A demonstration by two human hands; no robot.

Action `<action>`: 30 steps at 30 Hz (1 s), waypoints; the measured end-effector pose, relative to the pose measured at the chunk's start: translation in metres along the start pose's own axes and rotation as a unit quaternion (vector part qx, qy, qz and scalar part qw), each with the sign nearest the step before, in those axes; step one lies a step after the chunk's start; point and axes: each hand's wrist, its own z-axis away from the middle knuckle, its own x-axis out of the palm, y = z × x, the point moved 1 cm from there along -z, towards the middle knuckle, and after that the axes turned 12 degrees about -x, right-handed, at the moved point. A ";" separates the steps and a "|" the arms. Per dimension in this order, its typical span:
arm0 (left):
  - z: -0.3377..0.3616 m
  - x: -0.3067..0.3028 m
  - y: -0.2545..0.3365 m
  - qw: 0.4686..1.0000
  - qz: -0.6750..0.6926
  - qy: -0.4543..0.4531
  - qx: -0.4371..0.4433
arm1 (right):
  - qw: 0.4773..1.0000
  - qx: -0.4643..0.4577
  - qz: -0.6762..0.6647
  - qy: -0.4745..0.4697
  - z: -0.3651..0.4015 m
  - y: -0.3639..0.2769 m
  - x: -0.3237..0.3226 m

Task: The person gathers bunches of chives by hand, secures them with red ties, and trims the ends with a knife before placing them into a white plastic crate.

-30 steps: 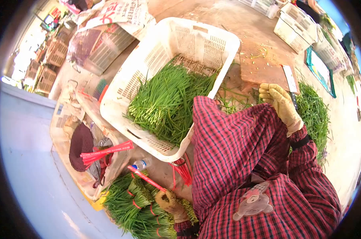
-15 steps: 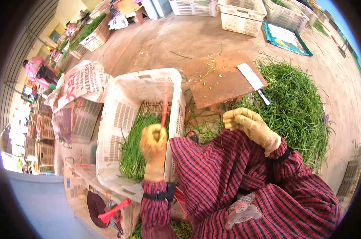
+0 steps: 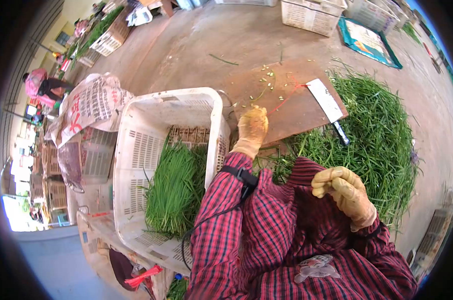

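Observation:
My left hand [image 3: 252,125], in a yellowish glove, is closed at the near left edge of a wooden cutting board [image 3: 299,117]. From its fingers a thin red string [image 3: 285,100] runs across the board toward a cleaver [image 3: 324,101] with a dark handle. My right hand [image 3: 344,195], gloved too, hovers over my lap with loosely bent fingers and nothing visible in them. Left of my left arm, a white plastic crate [image 3: 174,94] holds neatly laid long green stalks [image 3: 171,192], like chives. Small cut bits are scattered on the board.
A big heap of loose green stalks [image 3: 376,130] lies right of the board. A printed sack [image 3: 91,107] covers crates at left. Red strips [image 3: 144,277] hang at lower left. Farther off are more crates [image 3: 311,17], a teal-edged bag [image 3: 369,42] and a person in pink [image 3: 41,87].
My left hand has moved from above the crate to the board, carrying the red string, which now lies across the wood. My right hand has dropped lower and nearer my body.

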 end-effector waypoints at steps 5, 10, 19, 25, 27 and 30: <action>0.017 -0.010 -0.014 0.993 0.092 -0.022 -0.071 | 1.000 0.011 0.007 -0.008 0.000 0.005 -0.003; 0.068 -0.124 -0.026 0.966 0.178 -0.045 -0.179 | 0.999 0.004 0.001 -0.036 -0.006 0.010 0.002; 0.355 -0.343 -0.030 0.967 0.057 -0.096 -0.231 | 0.993 0.065 0.052 -0.086 -0.015 0.003 0.037; 0.492 -0.342 -0.043 0.926 -0.101 0.033 -0.362 | 0.913 0.123 0.234 -0.311 -0.064 0.025 0.089; 0.517 -0.331 -0.063 0.818 -0.125 0.284 -0.484 | 0.853 0.175 0.324 -0.370 -0.089 0.055 0.107; 0.529 -0.291 -0.088 0.718 0.189 0.338 -0.579 | 0.810 0.197 0.392 -0.389 -0.108 0.117 0.124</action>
